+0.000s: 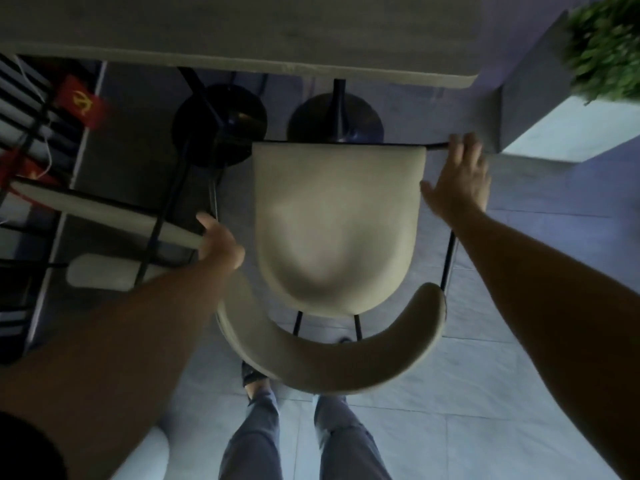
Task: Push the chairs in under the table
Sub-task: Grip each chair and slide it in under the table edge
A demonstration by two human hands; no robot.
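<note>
A cream chair (337,230) with a curved backrest (332,355) and thin black legs stands right below me, its seat front close to the grey table's edge (242,64). My left hand (220,242) is at the chair's left side by a black frame rod, fingers curled; whether it grips the rod I cannot tell. My right hand (459,178) hovers at the seat's front right corner with fingers spread, holding nothing. A second cream chair (104,209) stands at the left, partly under the table.
Two round black table bases (220,116) sit under the table. A grey wall corner (526,98) with a green plant (606,46) is at the right. Small red flags (81,102) and dark shelving are at the left. My legs stand behind the chair on pale floor tiles.
</note>
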